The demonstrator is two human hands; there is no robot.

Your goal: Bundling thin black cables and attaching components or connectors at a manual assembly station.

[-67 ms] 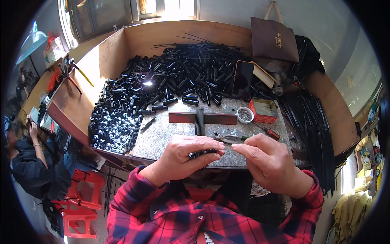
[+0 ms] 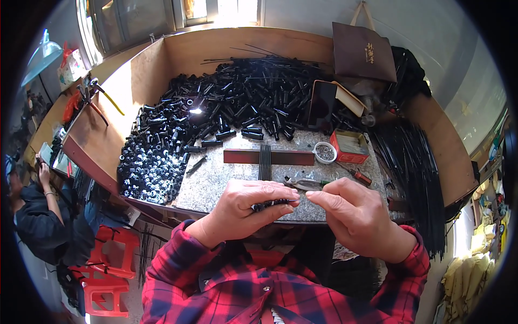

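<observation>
My left hand (image 2: pixel 245 202) is wrapped round a flat row of thin black rods (image 2: pixel 265 167). Their near ends show as a dark, notched band between thumb and fingers. Beyond the fingers, the rods lie across a dark red bar (image 2: pixel 240 156) on the speckled stone slab (image 2: pixel 210 186). Close to the left fingertips, my right hand (image 2: pixel 353 216) is closed in a pinch. Whatever it pinches is too small to make out. Pliers (image 2: pixel 305 186) with a green handle lie on the slab just past the hands.
Black tubular parts (image 2: pixel 243 92) are heaped along the back and left. At right are a white cup (image 2: pixel 325 161) of small bits, a red box (image 2: pixel 352 159), a red-handled screwdriver (image 2: pixel 357 175), a phone (image 2: pixel 322 105) and long black strips (image 2: pixel 415 178). Another person (image 2: pixel 51 210) sits far left.
My right hand has shifted very slightly left, nearer the left fingertips. The left hand keeps its hold on the rods.
</observation>
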